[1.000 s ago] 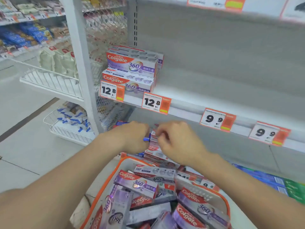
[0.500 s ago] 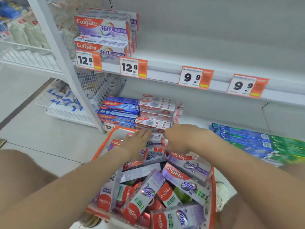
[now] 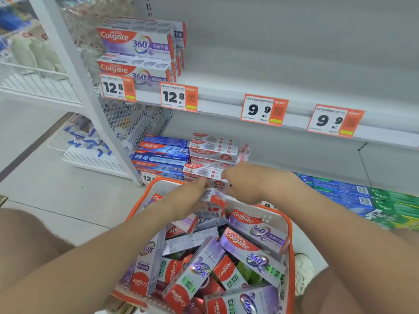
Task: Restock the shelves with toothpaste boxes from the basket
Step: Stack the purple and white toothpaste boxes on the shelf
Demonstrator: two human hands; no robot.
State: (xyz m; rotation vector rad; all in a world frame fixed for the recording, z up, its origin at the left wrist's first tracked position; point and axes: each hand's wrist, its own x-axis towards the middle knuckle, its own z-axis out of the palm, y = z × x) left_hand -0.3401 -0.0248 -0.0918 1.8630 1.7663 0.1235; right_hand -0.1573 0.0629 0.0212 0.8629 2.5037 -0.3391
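Note:
An orange-rimmed basket (image 3: pixel 291 241) between my knees is full of jumbled purple Colgate 360 toothpaste boxes (image 3: pixel 254 227). Both hands reach over its far end. My left hand (image 3: pixel 188 197) lies with straight fingers on a white-and-red toothpaste box (image 3: pixel 216 199) there. My right hand (image 3: pixel 251 181) has curled fingers and thumb and seems to pinch the same box's end; the grip itself is partly hidden. Matching purple boxes (image 3: pixel 136 41) stand stacked at the left of the middle shelf (image 3: pixel 283 87), above the 12.8 price tags (image 3: pixel 179 97).
The bottom shelf holds a blue box stack (image 3: pixel 163 155), a white-and-red stack (image 3: pixel 213 148) just beyond my hands, and blue-green boxes (image 3: pixel 362 196) at the right. 9.9 tags (image 3: pixel 264 109) line the shelf edge. A white upright (image 3: pixel 90 105) and wire racks (image 3: pixel 90 152) stand left.
My view has dropped from the shelf to the basket. Both hands came back from the bottom shelf stack to the basket's far end and moved slightly forward onto a box.

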